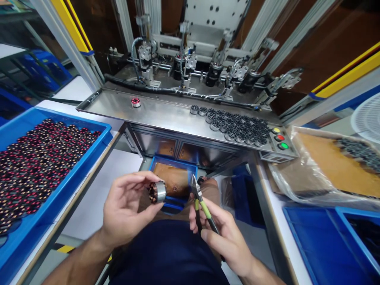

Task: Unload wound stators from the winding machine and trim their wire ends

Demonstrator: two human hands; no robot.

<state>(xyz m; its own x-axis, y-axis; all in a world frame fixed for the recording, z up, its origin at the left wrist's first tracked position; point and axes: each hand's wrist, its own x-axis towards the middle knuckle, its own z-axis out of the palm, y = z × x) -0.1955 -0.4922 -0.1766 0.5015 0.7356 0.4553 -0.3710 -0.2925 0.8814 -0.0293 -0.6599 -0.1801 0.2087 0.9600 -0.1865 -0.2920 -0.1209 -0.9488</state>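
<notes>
My left hand [126, 209] pinches a small round motor part [157, 192] with a shiny metal rim and copper windings, held above my lap. My right hand [222, 233] grips a pair of side cutters [199, 200] with yellow-green handles, jaws pointing up, a short way right of the motor part and not touching it. Both hands hover in front of a steel machine shelf [166, 113].
A blue bin [97, 146] of several red-wound motor parts sits at left. One red part [135, 102] and a cluster of grey rings [234, 124] lie on the shelf, beside yellow, red and green buttons [279, 137]. A plastic-lined box [329, 166] and blue bins [323, 245] stand at right.
</notes>
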